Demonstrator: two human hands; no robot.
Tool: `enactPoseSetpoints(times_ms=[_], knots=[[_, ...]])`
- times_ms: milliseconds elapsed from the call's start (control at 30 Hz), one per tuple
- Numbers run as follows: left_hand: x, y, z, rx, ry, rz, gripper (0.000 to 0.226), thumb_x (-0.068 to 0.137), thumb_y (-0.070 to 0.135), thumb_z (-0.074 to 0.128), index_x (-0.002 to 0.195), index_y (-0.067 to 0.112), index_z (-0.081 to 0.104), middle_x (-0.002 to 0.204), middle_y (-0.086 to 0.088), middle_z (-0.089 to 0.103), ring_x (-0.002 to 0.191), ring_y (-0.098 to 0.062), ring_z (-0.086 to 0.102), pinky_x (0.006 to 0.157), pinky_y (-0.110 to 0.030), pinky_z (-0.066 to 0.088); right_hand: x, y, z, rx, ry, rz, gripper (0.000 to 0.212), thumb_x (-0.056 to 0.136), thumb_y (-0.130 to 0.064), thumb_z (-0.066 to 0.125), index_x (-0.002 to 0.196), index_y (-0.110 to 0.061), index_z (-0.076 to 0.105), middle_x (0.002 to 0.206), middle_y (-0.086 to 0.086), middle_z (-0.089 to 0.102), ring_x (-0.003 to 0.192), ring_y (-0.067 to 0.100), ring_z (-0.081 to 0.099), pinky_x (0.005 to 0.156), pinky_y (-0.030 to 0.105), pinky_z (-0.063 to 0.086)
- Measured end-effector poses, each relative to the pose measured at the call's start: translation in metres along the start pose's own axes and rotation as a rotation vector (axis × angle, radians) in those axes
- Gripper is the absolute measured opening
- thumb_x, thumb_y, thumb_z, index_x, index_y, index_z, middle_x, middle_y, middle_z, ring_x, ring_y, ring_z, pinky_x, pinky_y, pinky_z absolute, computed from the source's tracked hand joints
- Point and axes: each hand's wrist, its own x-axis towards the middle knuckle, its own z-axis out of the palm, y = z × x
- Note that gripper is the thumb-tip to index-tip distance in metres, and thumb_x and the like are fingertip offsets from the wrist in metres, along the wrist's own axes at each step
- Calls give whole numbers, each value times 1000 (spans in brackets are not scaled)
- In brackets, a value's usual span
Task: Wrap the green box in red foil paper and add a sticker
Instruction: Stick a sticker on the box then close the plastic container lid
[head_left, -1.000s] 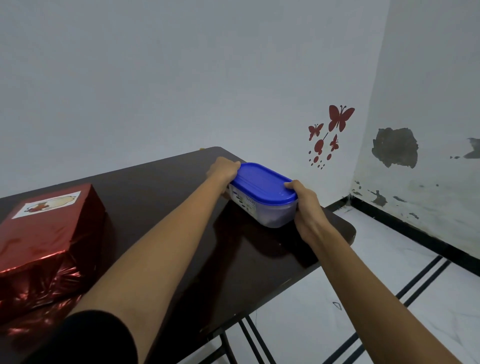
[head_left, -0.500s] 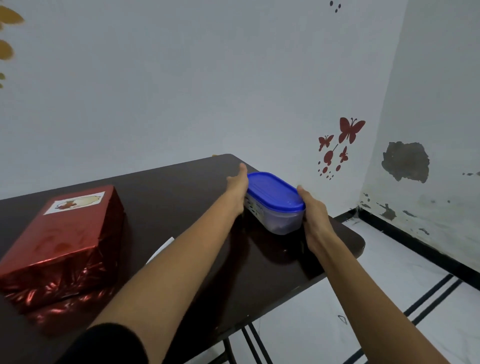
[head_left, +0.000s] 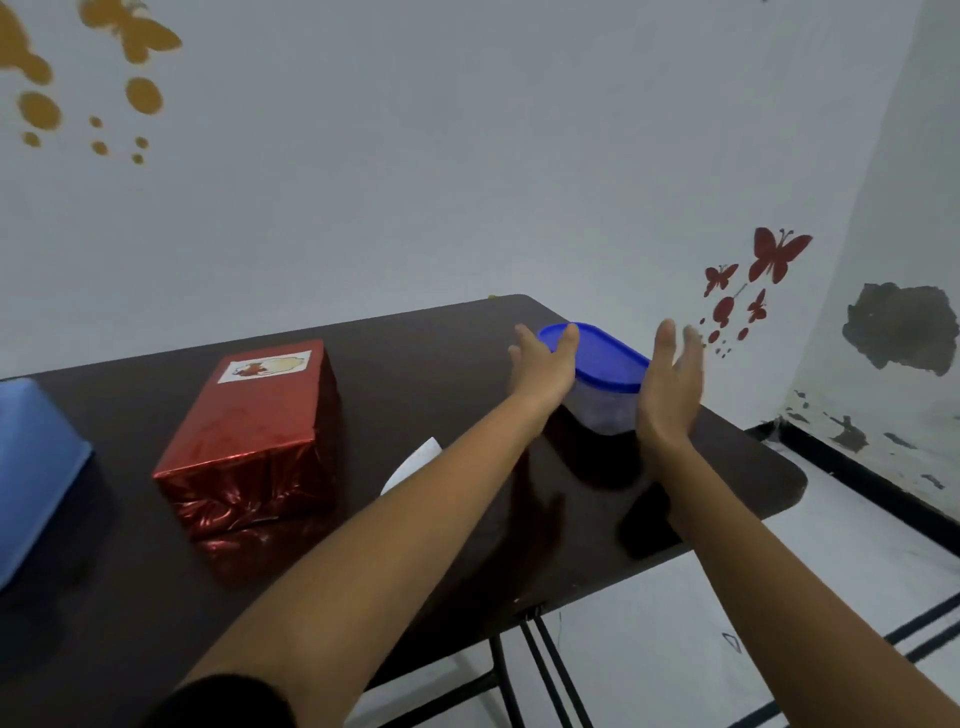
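Observation:
The box wrapped in shiny red foil (head_left: 249, 441) stands on the dark table (head_left: 447, 353), left of centre, with a white picture sticker (head_left: 265, 366) on its top. No green shows through the foil. Far right on the table sits a clear plastic container with a blue lid (head_left: 605, 376). My left hand (head_left: 545, 366) is at its left side and my right hand (head_left: 670, 384) at its right side. Both have straight fingers and stand just off the container.
A blue plastic object (head_left: 31, 467) lies at the table's left edge. A white paper scrap (head_left: 415, 462) peeks out beside my left forearm. The table's right corner and front edge drop to a white tiled floor. Butterfly decals mark the wall.
Both hands have let go of the blue-lidded container and opened, drawing slightly away from it. The view has swung left, bringing in more of the red box and the blue object.

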Motion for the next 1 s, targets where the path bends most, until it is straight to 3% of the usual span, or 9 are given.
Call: enactPoseSetpoints(times_ms=[100,167,333,500,567,667,767,867,1000], knots=[[-49,22,-95,253,276,534,91,88,37,63,151,14,3,160,-2,5,146,-14,8,114,-25,10,-59,-42,35,198,-81,-452,49,99,-37,35,143,-15,33,147,-7,35,137,6,30,113,23,24],[-81,19,-179,463,663,759,93,85,39,66,149,4,9,158,-11,9,146,-20,9,115,-26,4,-117,-69,75,372,-329,-456,44,101,-31,35,141,-14,37,142,-9,40,133,2,34,110,16,27],[-174,-88,-360,312,1390,194,123,68,67,64,149,0,0,158,-15,1,146,-25,1,116,-31,0,-271,-84,193,445,-1107,131,62,96,-53,21,147,-18,29,153,-3,29,139,10,28,115,28,17],[-183,-165,-399,-271,918,-169,135,37,77,75,142,1,35,141,-13,47,123,-26,52,103,-42,44,-333,-71,245,305,-1384,461,82,92,-58,-7,145,-7,29,149,4,34,138,17,29,106,24,24],[-180,-165,-400,-254,808,-164,108,48,72,74,128,3,50,125,-5,59,110,-21,60,93,-36,51,-340,-60,267,296,-1390,521,97,84,-69,-10,143,-5,33,147,8,39,136,20,35,110,28,26],[-171,-166,-387,-14,786,-121,60,66,45,81,110,12,56,108,2,64,99,-17,62,79,-30,52,-341,-48,287,299,-1410,549,109,75,-79,-8,142,-5,36,141,11,46,130,20,43,110,31,32],[-179,-167,-401,198,844,-126,61,69,27,81,120,9,55,104,2,59,91,-15,57,72,-26,44,-352,-54,288,324,-1450,544,104,78,-76,-7,142,-6,35,141,10,46,128,20,45,97,26,37],[-211,-179,-441,204,871,-149,86,48,42,81,123,6,58,114,-6,64,98,-21,61,75,-29,50,-385,-63,289,394,-1524,589,98,81,-74,-5,141,-10,37,137,7,50,118,16,51,88,22,42],[-264,-188,-472,228,931,-124,75,48,36,76,113,6,57,101,-5,59,88,-18,55,60,-17,41,-448,-64,295,507,-1594,630,92,83,-73,0,138,-13,42,135,8,53,122,19,51,102,30,41]])
